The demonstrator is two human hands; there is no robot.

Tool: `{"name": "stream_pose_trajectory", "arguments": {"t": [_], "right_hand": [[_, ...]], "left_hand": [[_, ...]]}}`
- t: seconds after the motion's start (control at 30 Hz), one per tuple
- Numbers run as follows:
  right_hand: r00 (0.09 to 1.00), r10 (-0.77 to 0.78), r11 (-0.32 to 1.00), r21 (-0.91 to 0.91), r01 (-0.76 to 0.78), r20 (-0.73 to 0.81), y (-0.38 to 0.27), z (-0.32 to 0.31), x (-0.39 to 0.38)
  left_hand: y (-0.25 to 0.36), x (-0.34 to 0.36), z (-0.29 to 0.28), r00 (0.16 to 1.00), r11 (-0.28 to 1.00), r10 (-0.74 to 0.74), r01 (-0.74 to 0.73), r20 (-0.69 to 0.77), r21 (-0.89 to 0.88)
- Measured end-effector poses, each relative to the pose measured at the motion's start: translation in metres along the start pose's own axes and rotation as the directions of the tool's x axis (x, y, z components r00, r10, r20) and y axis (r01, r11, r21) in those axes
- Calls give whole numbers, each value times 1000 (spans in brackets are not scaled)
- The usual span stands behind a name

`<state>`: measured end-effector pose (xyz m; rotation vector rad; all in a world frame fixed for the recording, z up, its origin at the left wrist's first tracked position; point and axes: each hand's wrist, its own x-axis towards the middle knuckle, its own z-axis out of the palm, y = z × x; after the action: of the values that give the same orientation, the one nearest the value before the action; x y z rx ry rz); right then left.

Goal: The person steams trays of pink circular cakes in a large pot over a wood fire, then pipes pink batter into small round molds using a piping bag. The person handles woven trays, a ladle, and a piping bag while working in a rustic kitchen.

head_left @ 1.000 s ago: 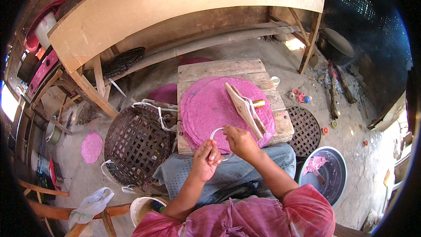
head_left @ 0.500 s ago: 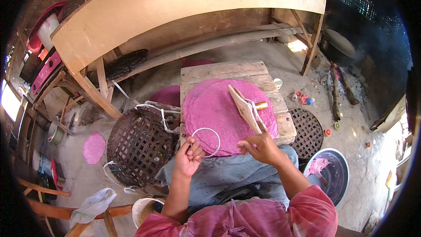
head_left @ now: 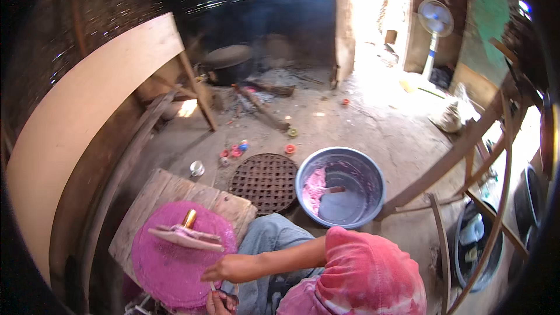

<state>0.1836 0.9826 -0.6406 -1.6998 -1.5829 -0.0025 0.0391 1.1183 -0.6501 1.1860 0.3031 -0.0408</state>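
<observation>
My left hand [head_left: 221, 302], cut by the lower edge, is closed round a thin white ring [head_left: 213, 286]. Just above it, my right hand [head_left: 223, 267] has bent fingers over that ring; whether it grips the ring is unclear. Both are at the front of a stack of round pink sheets [head_left: 160, 262], which rests on a slatted wooden board [head_left: 140, 198]. Lying across the stack is a pale wooden tool [head_left: 184, 240], with a gold-coloured cylinder [head_left: 188, 218] beside it.
On the floor are a woven round tray [head_left: 262, 181], a blue-grey basin [head_left: 356, 192] with pink paste, a white cup [head_left: 196, 168] and several small coloured pieces. A smoky hearth with a pot [head_left: 227, 64], a bright doorway and a fan [head_left: 435, 20] are behind; wooden frames [head_left: 443, 157] stand right.
The view has swung right and up, showing the doorway and fan. My right hand, apart from the ring half a second ago, is now over it, close above my left hand.
</observation>
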Motion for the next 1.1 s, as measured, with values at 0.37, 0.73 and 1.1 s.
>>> {"name": "stream_pose_trajectory", "arguments": {"t": [0.37, 0.73, 1.1], "right_hand": [[818, 456, 226, 844, -487, 350, -10, 12, -9], [999, -31, 995, 91, 30, 10, 7, 1, 16], [697, 352, 98, 716, -691, 625, -19, 57, -22]], "left_hand": [[-21, 18, 37, 510, 352, 859, -651, 45, 673], [-8, -4, 16, 930, 930, 365, -362, 40, -71], [-21, -40, 14, 940, 860, 320, -341, 118, 380]]}}
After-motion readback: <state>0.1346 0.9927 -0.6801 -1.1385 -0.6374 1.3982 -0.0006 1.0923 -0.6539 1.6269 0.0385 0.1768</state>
